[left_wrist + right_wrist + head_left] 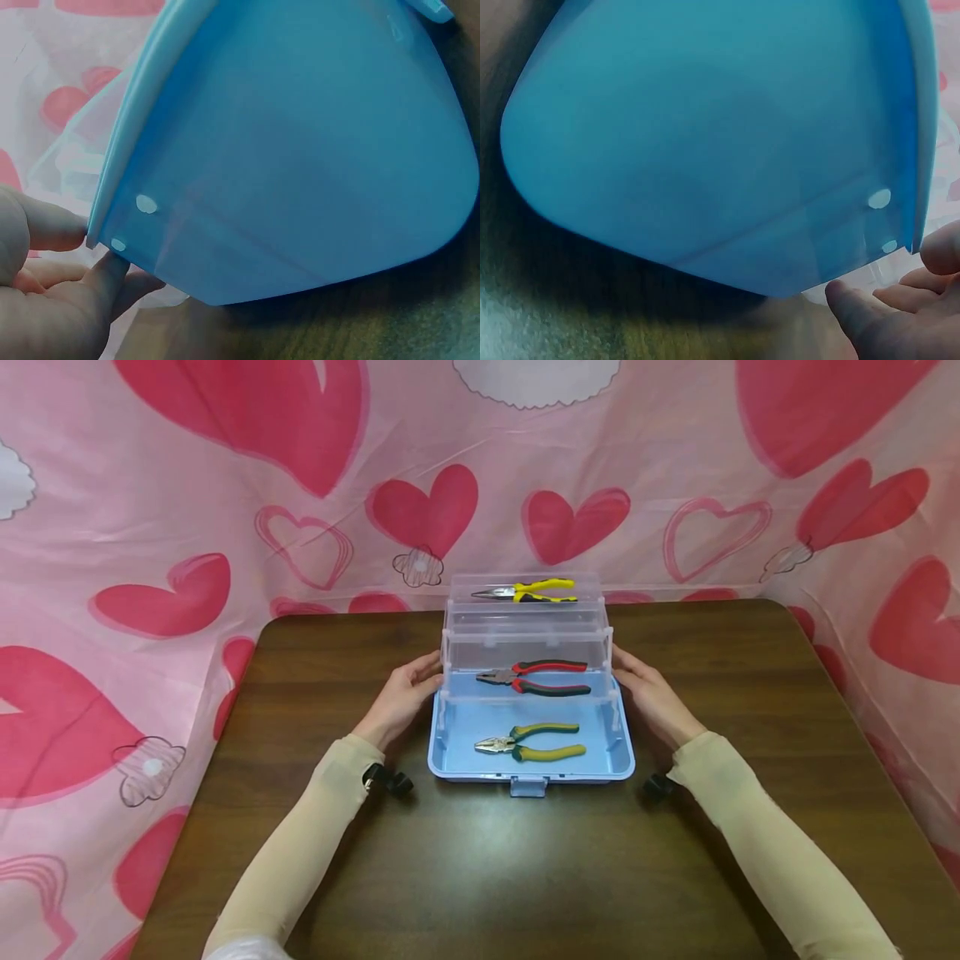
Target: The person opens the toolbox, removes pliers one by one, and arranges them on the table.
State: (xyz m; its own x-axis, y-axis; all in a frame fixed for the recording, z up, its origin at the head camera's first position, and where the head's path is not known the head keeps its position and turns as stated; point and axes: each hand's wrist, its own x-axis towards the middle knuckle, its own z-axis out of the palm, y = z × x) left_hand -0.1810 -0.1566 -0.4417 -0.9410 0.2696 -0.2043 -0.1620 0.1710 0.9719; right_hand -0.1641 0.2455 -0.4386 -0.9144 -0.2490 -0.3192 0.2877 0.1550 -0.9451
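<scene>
A blue toolbox (528,770) stands on the table with its clear cantilever trays unfolded upward. In its base lie green-and-yellow combination pliers (529,743). Red-and-black combination pliers (534,677) are in the lower clear tray, and yellow-and-black long-nose pliers (525,592) rest in the top one. My left hand (405,697) grips the toolbox's rear left corner; in the left wrist view its thumb is at the rim's end and fingertips touch the back edge. At the opposite rear corner, my right hand (654,697) holds on likewise, its fingers partly hidden behind the box.
Beneath the toolbox is a dark brown wooden table (517,877) with rounded far corners. A pink heart-patterned cloth (495,452) hangs behind and along both sides. On the toolbox's front is a latch (528,787).
</scene>
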